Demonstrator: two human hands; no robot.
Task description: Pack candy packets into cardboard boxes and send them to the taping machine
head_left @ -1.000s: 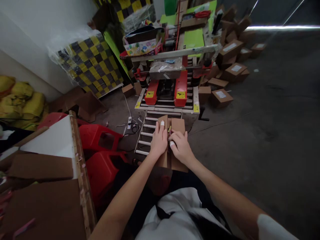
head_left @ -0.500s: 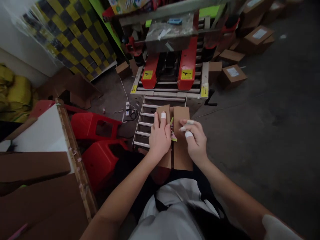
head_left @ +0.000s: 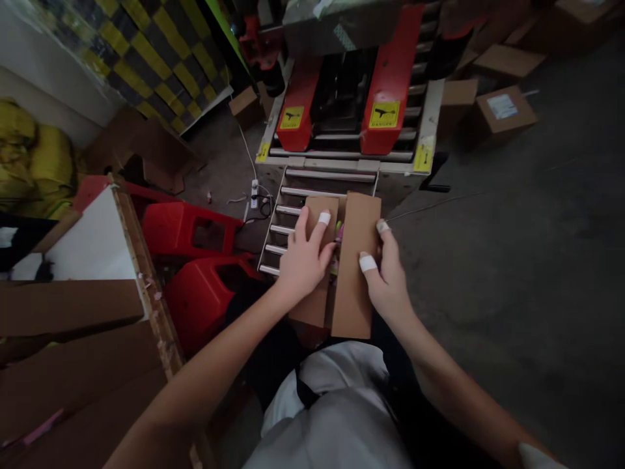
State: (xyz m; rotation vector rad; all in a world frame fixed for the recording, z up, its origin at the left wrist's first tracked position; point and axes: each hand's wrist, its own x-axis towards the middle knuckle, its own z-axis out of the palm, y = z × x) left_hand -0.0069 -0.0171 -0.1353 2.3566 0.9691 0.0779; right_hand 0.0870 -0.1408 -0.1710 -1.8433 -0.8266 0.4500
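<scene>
A brown cardboard box [head_left: 355, 286] sits on my lap against the roller conveyor [head_left: 288, 221], its two top flaps almost together. My left hand [head_left: 305, 257] lies flat on the left flap with fingers spread, one fingertip taped white. My right hand [head_left: 385, 273] grips the outer edge of the right flap, thumb on top, fingers curled round the side; two of its fingers are taped. Something green and pink [head_left: 336, 244] shows in the gap between the flaps.
A carton-sealing machine [head_left: 342, 98] with red guides and yellow danger labels stands just beyond the rollers. Red plastic stools [head_left: 195, 260] and a wooden-edged table with flat cardboard [head_left: 78, 339] are to the left. Sealed boxes [head_left: 502, 111] lie on the floor at the right.
My right hand has moved from the gap to the right flap's outer edge and pressed the flap down. The view has tilted lower and closer to the machine.
</scene>
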